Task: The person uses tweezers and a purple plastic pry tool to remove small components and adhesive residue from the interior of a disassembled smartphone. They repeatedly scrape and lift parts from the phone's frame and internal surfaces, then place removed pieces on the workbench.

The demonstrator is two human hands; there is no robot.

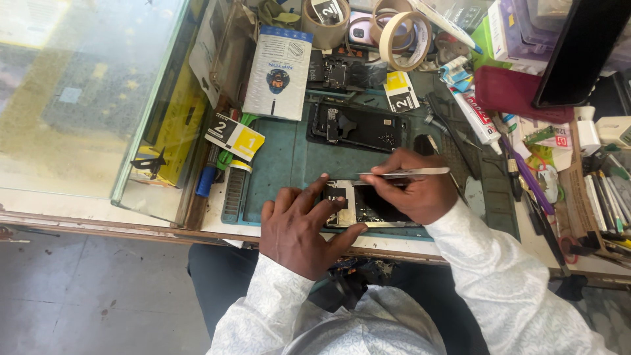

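Listing largest first: your bench carries a green mat at its near edge, where the opened phone lies with its long axis along that edge, directly under both your hands. Your left hand presses spread fingers flat on the phone's left end, while your right hand, the nearer to its middle, pinches steel tweezers pointing left over it. Toward the far edge: a white upright pouch with a dark emblem, two tape rolls, and black-and-yellow square labels at the mat's left corner.
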